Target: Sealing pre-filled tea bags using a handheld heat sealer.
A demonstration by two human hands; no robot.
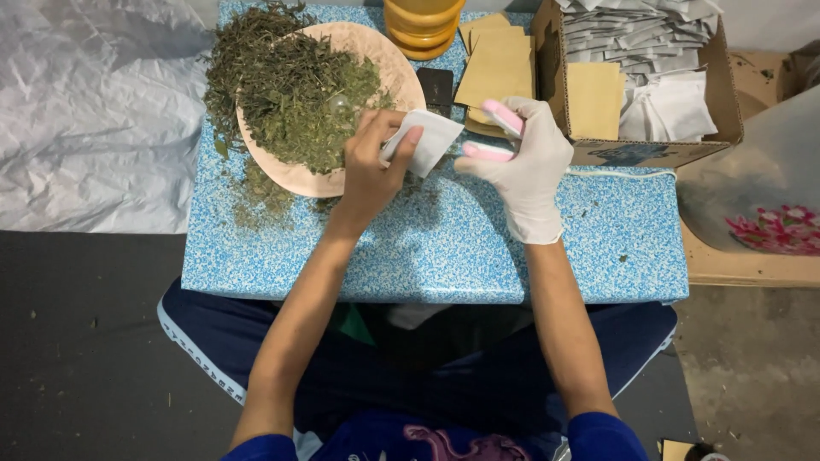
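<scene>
My bare left hand (373, 166) holds a small white paper sachet (424, 140) at the rim of a beige plate (389, 61) heaped with dried green herbs (295, 90). My right hand (528, 162), in a white glove, grips a pink and white tong-like tool (495, 132) just right of the sachet, its tips pointing toward the sachet. Both hands are over a low table with a blue speckled top (444, 248).
A cardboard box (641, 152) at the back right holds white and tan sachets. Tan envelopes (498, 64) lie beside it, with a stack of yellow bowls (423, 26) and a small dark object (436, 87) behind. Loose herbs (256, 192) are scattered left. White sheeting covers the floor at left.
</scene>
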